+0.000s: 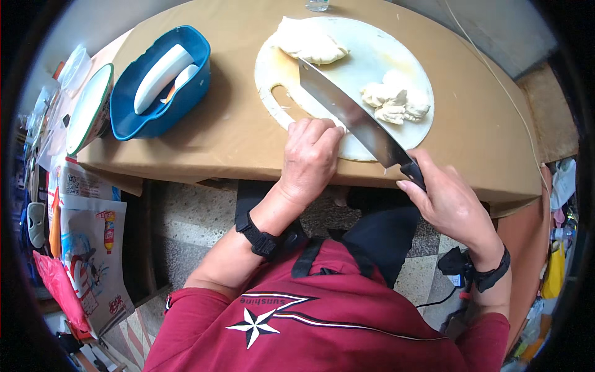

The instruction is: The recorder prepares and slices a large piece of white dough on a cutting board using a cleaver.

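My right hand [446,200] grips the black handle of a wide kitchen knife [348,109], whose blade slants up and left over a white oval cutting board [348,79]. Fingers curled, my left hand [314,149] rests at the board's near edge beside the blade, with a small white bit at its fingertips; what the fingers hold is mostly hidden. A large pale dough-like lump [309,42] lies at the board's far left, near the knife's tip. Several smaller pale, folded pieces [397,100] are heaped on the board's right side.
Left of the board, a blue plastic basin [186,104] holds a long white peeled vegetable piece [162,76] and smaller pieces. A green-rimmed white enamel bowl [88,111] stands at the table's left edge. A clear container [317,4] is at the far edge; a thin cable [499,79] crosses the right side.
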